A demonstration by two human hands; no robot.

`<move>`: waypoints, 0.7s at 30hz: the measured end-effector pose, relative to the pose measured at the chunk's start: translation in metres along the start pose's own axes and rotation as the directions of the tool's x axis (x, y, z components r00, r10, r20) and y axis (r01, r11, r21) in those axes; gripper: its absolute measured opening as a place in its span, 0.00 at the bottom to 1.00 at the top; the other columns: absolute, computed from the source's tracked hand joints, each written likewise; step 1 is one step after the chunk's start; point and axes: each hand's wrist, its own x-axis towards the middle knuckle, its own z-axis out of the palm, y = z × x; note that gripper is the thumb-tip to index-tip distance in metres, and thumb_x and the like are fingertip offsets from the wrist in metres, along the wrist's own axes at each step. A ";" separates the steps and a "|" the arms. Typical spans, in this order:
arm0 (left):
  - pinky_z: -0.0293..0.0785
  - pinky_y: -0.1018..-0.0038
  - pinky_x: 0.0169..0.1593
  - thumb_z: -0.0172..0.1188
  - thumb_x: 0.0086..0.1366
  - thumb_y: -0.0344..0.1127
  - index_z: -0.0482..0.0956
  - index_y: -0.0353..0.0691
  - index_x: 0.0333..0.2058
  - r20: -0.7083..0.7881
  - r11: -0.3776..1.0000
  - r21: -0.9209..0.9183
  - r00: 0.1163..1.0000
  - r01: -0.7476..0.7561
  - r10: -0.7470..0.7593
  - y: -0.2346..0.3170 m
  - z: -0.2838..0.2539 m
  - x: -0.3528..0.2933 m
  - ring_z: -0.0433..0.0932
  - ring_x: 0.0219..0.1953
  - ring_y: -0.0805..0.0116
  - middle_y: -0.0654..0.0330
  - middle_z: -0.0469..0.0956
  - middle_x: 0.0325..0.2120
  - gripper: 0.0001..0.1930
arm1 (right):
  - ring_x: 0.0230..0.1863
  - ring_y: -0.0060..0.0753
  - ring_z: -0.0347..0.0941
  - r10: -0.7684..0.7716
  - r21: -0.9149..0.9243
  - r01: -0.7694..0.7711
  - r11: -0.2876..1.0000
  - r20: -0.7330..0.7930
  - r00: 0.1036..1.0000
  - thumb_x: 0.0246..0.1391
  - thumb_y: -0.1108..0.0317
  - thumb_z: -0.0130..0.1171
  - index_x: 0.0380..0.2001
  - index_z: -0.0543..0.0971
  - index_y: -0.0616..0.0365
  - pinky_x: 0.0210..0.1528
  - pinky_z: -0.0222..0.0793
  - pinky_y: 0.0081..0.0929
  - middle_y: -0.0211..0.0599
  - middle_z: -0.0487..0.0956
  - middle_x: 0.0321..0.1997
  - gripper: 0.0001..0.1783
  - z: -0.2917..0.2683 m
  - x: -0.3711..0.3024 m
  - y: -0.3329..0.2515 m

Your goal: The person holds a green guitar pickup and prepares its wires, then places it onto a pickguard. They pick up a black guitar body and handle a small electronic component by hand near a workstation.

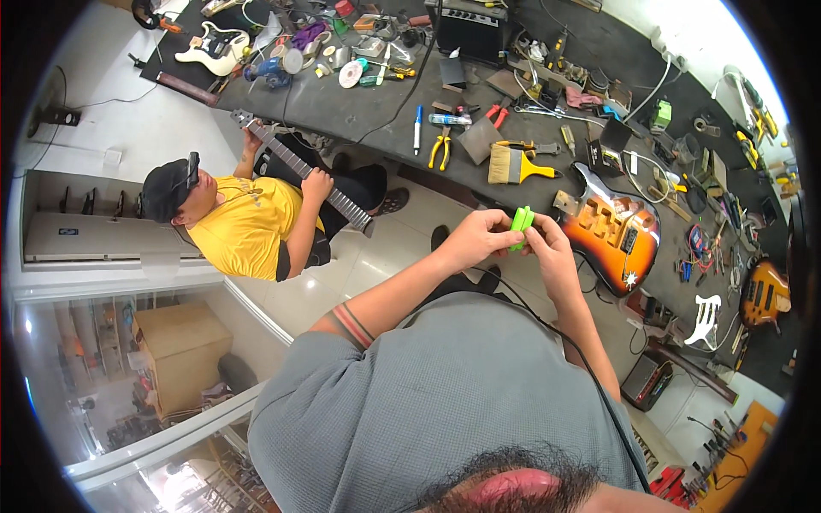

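Note:
In front of my chest, both hands meet on a small bright-green grooved block (521, 224). My left hand (475, 239) pinches its left side with thumb and fingers, and my right hand (552, 252) closes on it from the right. The fingers cover part of it, and its exact kind does not show. Just beyond my right hand lies a sunburst electric guitar body (612, 229) with open pickup cavities. A wide paintbrush (516, 166) with a yellow handle rests on the dark workbench (376, 120) past my hands.
Yellow-handled pliers (440, 149), a blue-and-white marker (418, 130) and red-handled pliers (498, 113) lie on the bench. A black amplifier (469, 32) stands at the back. On the left, a person in a yellow shirt (248, 224) holds a guitar neck (312, 175). A black cable (547, 325) crosses my right side.

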 end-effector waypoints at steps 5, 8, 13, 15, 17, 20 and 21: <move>0.79 0.74 0.40 0.70 0.74 0.43 0.84 0.35 0.45 0.026 1.000 0.014 1.000 -0.001 0.001 0.000 0.000 0.003 0.81 0.34 0.76 0.63 0.85 0.36 0.15 | 0.42 0.19 0.74 -0.012 0.012 0.013 1.000 -0.002 1.000 0.74 0.67 0.59 0.61 0.78 0.66 0.47 0.73 0.22 0.31 0.83 0.50 0.19 -0.003 -0.002 0.001; 0.80 0.74 0.40 0.70 0.74 0.43 0.84 0.35 0.45 0.037 1.000 0.019 0.999 0.009 -0.010 -0.002 0.006 0.005 0.81 0.35 0.76 0.62 0.85 0.37 0.15 | 0.43 0.19 0.74 -0.006 0.020 0.006 1.000 -0.015 1.000 0.75 0.66 0.58 0.61 0.78 0.65 0.47 0.73 0.22 0.32 0.83 0.51 0.19 -0.006 -0.005 0.003; 0.81 0.74 0.41 0.70 0.74 0.43 0.84 0.35 0.45 0.040 0.999 0.050 0.999 0.019 -0.021 0.002 0.008 0.008 0.81 0.36 0.75 0.62 0.84 0.37 0.15 | 0.42 0.19 0.74 0.004 0.060 0.000 0.998 -0.057 0.998 0.75 0.66 0.58 0.61 0.78 0.65 0.47 0.73 0.22 0.31 0.83 0.50 0.18 -0.010 -0.008 0.007; 0.81 0.73 0.41 0.70 0.74 0.42 0.84 0.35 0.45 0.046 0.998 0.063 0.999 0.015 -0.017 -0.002 0.010 0.008 0.82 0.36 0.75 0.62 0.84 0.37 0.15 | 0.41 0.19 0.74 0.010 0.034 -0.008 0.999 -0.039 0.999 0.75 0.66 0.58 0.61 0.78 0.65 0.46 0.73 0.22 0.31 0.82 0.49 0.18 -0.009 -0.010 0.008; 0.81 0.73 0.41 0.70 0.74 0.42 0.84 0.34 0.45 0.054 0.998 0.050 0.998 0.033 -0.036 -0.004 0.012 0.010 0.82 0.37 0.75 0.62 0.85 0.37 0.15 | 0.41 0.19 0.74 0.013 0.032 -0.012 0.999 -0.041 0.999 0.75 0.66 0.58 0.61 0.78 0.65 0.46 0.73 0.22 0.31 0.82 0.49 0.18 -0.010 -0.010 0.009; 0.81 0.73 0.42 0.70 0.74 0.42 0.84 0.34 0.45 0.049 0.996 0.073 0.998 0.046 -0.050 0.002 0.012 0.009 0.82 0.37 0.75 0.61 0.85 0.38 0.15 | 0.41 0.19 0.74 0.015 0.042 -0.013 0.999 -0.048 0.999 0.75 0.66 0.58 0.61 0.78 0.65 0.46 0.73 0.22 0.30 0.82 0.48 0.18 -0.011 -0.010 0.008; 0.81 0.73 0.42 0.70 0.74 0.42 0.84 0.34 0.45 0.051 0.996 0.073 0.997 0.047 -0.051 0.003 0.011 0.009 0.82 0.37 0.75 0.61 0.85 0.38 0.15 | 0.41 0.19 0.74 0.013 0.053 -0.010 0.999 -0.053 0.999 0.75 0.66 0.58 0.61 0.78 0.65 0.46 0.72 0.22 0.30 0.82 0.48 0.18 -0.011 -0.010 0.007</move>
